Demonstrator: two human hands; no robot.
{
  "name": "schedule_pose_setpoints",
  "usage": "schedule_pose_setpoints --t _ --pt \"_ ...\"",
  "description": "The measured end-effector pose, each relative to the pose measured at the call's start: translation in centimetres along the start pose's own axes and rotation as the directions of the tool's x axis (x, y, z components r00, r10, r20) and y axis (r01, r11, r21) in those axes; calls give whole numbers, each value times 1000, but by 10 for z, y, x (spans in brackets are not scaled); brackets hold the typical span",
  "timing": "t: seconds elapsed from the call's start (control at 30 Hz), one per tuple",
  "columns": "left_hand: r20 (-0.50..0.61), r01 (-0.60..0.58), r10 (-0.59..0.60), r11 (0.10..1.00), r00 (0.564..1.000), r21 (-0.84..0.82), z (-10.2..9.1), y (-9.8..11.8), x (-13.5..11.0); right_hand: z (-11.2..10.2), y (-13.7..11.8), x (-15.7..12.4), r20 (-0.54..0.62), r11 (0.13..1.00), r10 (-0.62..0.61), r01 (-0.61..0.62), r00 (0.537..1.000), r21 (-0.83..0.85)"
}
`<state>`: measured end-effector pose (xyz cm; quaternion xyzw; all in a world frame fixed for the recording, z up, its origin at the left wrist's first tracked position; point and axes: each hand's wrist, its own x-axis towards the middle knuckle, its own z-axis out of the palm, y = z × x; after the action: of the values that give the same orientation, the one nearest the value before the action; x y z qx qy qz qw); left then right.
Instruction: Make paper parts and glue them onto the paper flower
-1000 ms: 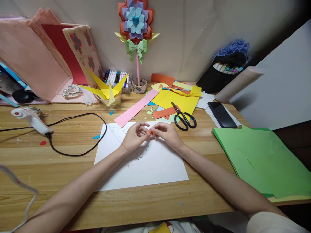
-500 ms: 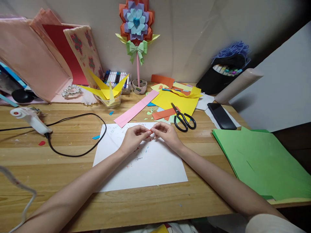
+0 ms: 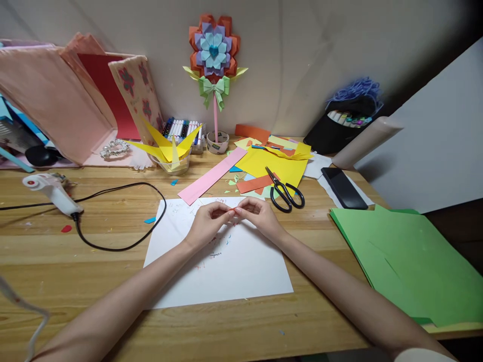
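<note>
The pale wooden counter [image 3: 94, 261] runs under my forearms. On it lies a white sheet of paper [image 3: 226, 274] flecked with small coloured pen marks, too small to read. Over the sheet's far half my left hand [image 3: 207, 226] and right hand [image 3: 260, 217] meet. The fingers of both pinch a tiny orange paper scrap [image 3: 234, 210] between the fingertips, just above the sheet. A stack of green paper sheets [image 3: 407, 261] lies to my right, and a white glue gun [image 3: 53, 188] with a black cord [image 3: 124, 244] to my left. Beyond my hands are black-handled scissors [image 3: 284, 191] with their blades over a yellow paper sheet [image 3: 264, 162], a long pink paper strip [image 3: 213, 176] and a black phone [image 3: 343, 181]. Against the beige wall stands an orange, purple and blue folded-paper flower [image 3: 214, 48] on a pink stem.
</note>
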<state>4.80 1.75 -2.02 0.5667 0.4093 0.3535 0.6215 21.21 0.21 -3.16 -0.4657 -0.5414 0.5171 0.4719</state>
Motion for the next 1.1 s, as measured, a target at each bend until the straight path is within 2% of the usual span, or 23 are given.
schedule_pose_setpoints --t 0.1,0.27,0.43,0.6,0.83,1.1 --pt "10 3 -3 1000 1000 31 -3 0 2 -5 0 1 10 987 -107 108 994 -122" --pt "84 34 -41 996 996 80 -8 -4 4 -11 -4 2 149 911 -242 278 959 -306" --pt "93 27 -40 990 995 138 -9 -2 4 -12 -1 2 172 922 -182 229 968 -312" --pt "50 63 -71 987 996 144 -5 4 3 -12 3 3 147 930 -159 198 976 -311" --pt "26 44 -50 980 998 195 -5 5 4 -11 3 3 167 965 -103 139 981 -221" --pt "66 12 -27 976 997 219 -8 -2 5 -11 2 2 181 938 -166 211 969 -274"
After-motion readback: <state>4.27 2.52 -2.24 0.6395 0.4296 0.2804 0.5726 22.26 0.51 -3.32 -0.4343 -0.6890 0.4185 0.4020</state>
